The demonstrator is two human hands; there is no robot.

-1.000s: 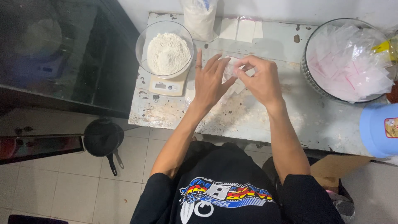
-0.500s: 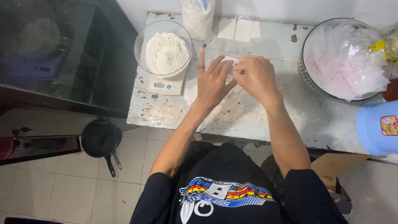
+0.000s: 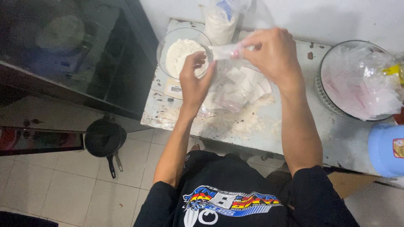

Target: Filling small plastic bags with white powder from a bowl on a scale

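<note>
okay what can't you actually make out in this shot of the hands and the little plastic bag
- Small plastic bag, head view: motion blur and the right hand hide whether it is empty or filled.
- Scale under the flour bowl: display too small; the left hand covers part.
- Blue container: cut off by the right edge.

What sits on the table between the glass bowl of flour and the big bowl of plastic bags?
In the head view, small clear plastic bags and spilled flour lie between the flour bowl and the bowl of bags.
</note>
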